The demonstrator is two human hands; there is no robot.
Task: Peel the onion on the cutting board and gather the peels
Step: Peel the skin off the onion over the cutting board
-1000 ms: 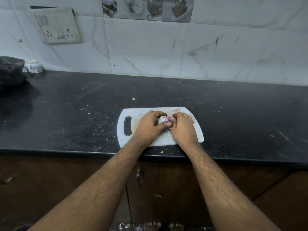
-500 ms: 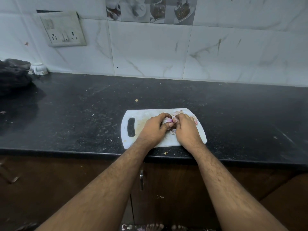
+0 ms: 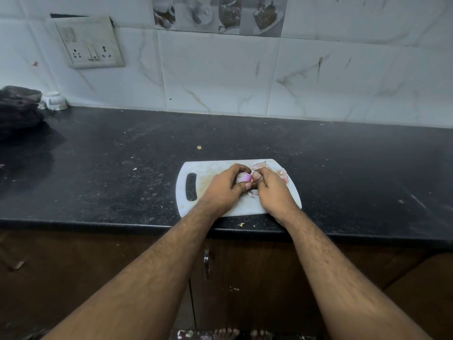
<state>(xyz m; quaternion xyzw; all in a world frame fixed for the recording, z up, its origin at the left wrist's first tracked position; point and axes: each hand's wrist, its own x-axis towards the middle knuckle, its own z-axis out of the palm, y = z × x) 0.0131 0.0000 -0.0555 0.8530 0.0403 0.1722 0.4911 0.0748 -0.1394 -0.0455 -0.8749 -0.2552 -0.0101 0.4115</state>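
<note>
A small purple-white onion (image 3: pixel 243 177) is held over the white cutting board (image 3: pixel 196 168) near the counter's front edge. My left hand (image 3: pixel 224 188) wraps around the onion from the left, thumb below it. My right hand (image 3: pixel 272 190) presses against the onion's right side, its thumb and fingertips pinched at the skin. Loose pinkish peels (image 3: pixel 260 165) lie at the board's far edge, more peels (image 3: pixel 283 173) sit at the right edge, and a scrap (image 3: pixel 253 192) lies between my hands. Most of the onion is hidden by my fingers.
The board sits on a black stone counter (image 3: pixel 98 173) flecked with crumbs. A dark bundle (image 3: pixel 17 109) and a small white cup (image 3: pixel 54 100) stand at the far left. A switch socket plate (image 3: pixel 89 42) hangs on the tiled wall. A cabinet handle (image 3: pixel 206 263) is below.
The camera has shifted slightly, and my hands stay together on the onion. My right thumb has worked a little along the onion's skin.
</note>
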